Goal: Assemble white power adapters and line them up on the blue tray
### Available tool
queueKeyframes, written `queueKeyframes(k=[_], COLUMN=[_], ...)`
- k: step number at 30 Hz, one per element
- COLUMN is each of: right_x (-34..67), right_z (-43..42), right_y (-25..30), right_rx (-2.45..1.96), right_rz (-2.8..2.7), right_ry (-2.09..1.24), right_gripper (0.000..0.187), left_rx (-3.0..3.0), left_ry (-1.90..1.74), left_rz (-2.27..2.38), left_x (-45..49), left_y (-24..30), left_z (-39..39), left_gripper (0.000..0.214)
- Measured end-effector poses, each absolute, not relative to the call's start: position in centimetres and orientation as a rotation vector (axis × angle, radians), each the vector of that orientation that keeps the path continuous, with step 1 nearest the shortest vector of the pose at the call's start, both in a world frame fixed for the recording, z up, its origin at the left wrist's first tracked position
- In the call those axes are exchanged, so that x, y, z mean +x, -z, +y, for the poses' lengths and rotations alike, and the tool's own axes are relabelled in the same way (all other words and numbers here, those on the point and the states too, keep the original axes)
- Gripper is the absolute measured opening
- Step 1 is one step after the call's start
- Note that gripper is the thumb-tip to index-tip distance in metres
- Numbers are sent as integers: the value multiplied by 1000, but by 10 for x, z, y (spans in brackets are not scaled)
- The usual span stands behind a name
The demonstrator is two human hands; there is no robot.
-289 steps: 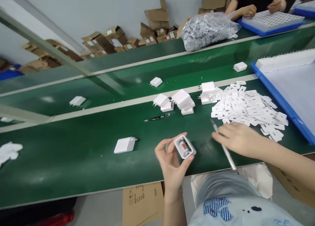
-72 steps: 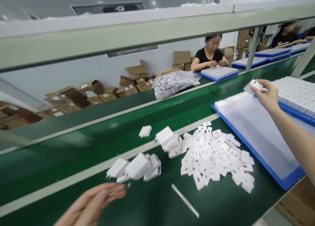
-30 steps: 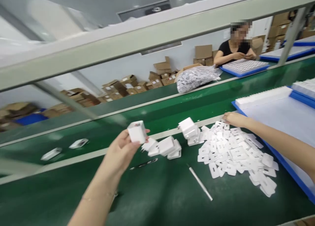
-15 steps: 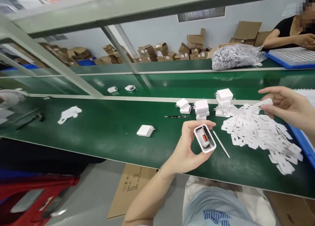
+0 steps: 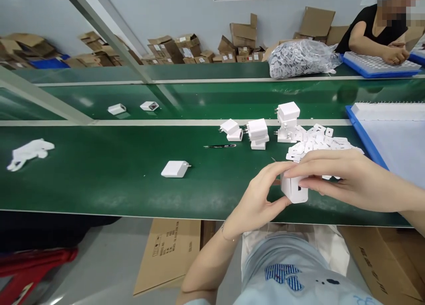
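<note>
My left hand (image 5: 259, 196) is closed around a white charger housing (image 5: 288, 187), thumb below and fingers above. A small white end cover (image 5: 301, 195) with a dark slot now sits over the housing's front end. My right hand (image 5: 348, 179) pinches at this cover, fingertips on its top edge and face; whether it is fully seated I cannot tell. Behind my right hand lies a pile of white end covers (image 5: 318, 139), partly hidden. Stacked white chargers (image 5: 259, 132) stand beyond my hands, beside black tweezers (image 5: 219, 146).
A lone white charger (image 5: 175, 169) lies left of my hands, and a crumpled white glove (image 5: 29, 153) is farther left. On the right is a blue tray (image 5: 365, 134) with white sheets. Across the bench, a person works by a bag of white parts (image 5: 300, 59).
My right hand has carried a white end cover from the pile to the housing, hiding its open end. My left hand has turned the housing. The view has shifted right and down.
</note>
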State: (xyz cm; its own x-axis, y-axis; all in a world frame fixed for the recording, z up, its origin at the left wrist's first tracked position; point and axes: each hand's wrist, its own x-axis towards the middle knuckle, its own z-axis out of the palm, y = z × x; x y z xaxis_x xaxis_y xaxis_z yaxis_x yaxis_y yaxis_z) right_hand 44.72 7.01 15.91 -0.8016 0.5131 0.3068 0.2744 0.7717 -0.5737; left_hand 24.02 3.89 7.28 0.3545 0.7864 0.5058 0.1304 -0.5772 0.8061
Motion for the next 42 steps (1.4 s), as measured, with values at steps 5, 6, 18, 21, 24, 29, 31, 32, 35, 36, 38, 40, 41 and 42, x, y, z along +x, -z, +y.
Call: queueKeyframes(k=[5, 6, 18, 21, 24, 29, 31, 32, 35, 36, 38, 40, 41, 42], right_x=[447, 447, 459, 454, 453, 465, 470, 472, 473, 472, 468, 464, 463, 462], right_z=[73, 75, 93, 89, 85, 80, 77, 76, 71, 70, 67, 65, 64, 64], right_y=[-145, -142, -116, -109, -105, -107, -108, -108, -105, -104, -101, -100, -100, -101], right_rx=[-726, -760, -832, -772, -723, -675, -628, -606, -585, -583, -567, -547, -540, -531], right_rz=[-2433, -2414, -1987, -1886, -1949, -2179, -2247, -2266, -2270, -2254, -2226, -2207, -2198, -2188], right_ry=[-620, -638, -1431, -1284, -1103, -839, -842, -843, -696, -608, -456, -365, -340, -328], right_gripper=[33, 35, 53, 52, 47, 52, 52, 51, 46, 43, 38, 31, 28, 26], left_rx=[1897, 1916, 1978, 1551, 1274, 1271, 1311, 1324, 1360, 1371, 1390, 1398, 1399, 1396], left_ry=[-1323, -1322, -1409, -1454, -1546, -1569, -1541, -1531, -1535, -1551, -1586, -1622, -1640, -1657], left_rz=[823, 828, 977, 838, 808, 763, 770, 775, 760, 746, 717, 697, 689, 680], left_x=[241, 241, 247, 266, 285, 293, 291, 290, 291, 291, 294, 298, 299, 301], left_y=[-66, -66, -66, -58, -55, -58, -60, -60, -61, -61, -61, -62, -62, -62], left_z=[42, 43, 50, 49, 49, 49, 49, 49, 49, 49, 49, 49, 49, 49], left_gripper=[57, 57, 55, 73, 63, 57, 57, 56, 54, 54, 54, 53, 53, 52])
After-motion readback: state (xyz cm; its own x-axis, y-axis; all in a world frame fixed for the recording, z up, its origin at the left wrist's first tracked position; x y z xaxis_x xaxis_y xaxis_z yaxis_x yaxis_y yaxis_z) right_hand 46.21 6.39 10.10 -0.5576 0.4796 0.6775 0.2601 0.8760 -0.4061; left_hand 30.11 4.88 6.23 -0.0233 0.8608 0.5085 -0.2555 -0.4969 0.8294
